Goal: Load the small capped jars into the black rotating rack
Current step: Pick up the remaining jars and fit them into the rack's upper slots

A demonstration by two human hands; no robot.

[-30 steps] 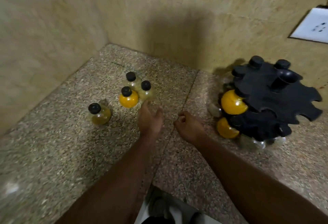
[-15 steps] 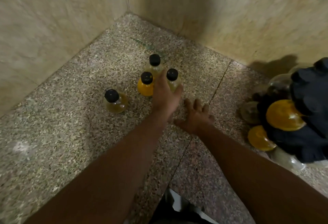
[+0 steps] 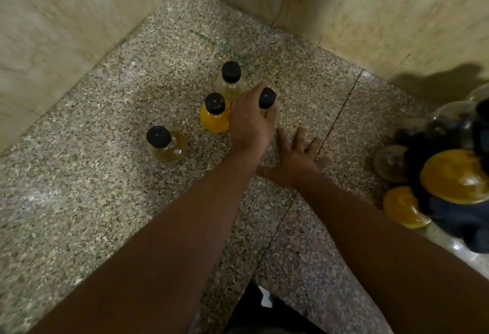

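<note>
Several small round jars with black caps stand on the speckled stone counter. My left hand wraps around the rightmost jar, whose cap shows above my fingers. Next to it stand an orange-filled jar, a pale jar behind it, and a yellowish jar apart to the left. My right hand lies flat on the counter, fingers spread, holding nothing. The black rotating rack sits at the right edge of the view with orange and clear jars hanging in it.
Beige tiled walls meet in a corner behind the jars. A seam in the counter runs diagonally between the hands and the rack. The counter's front edge is near the bottom, with a dark gap below.
The view has shifted left and closer. My left hand moved forward from the bare counter onto the rightmost jar and closed around it. My right hand opened flat on the counter.
</note>
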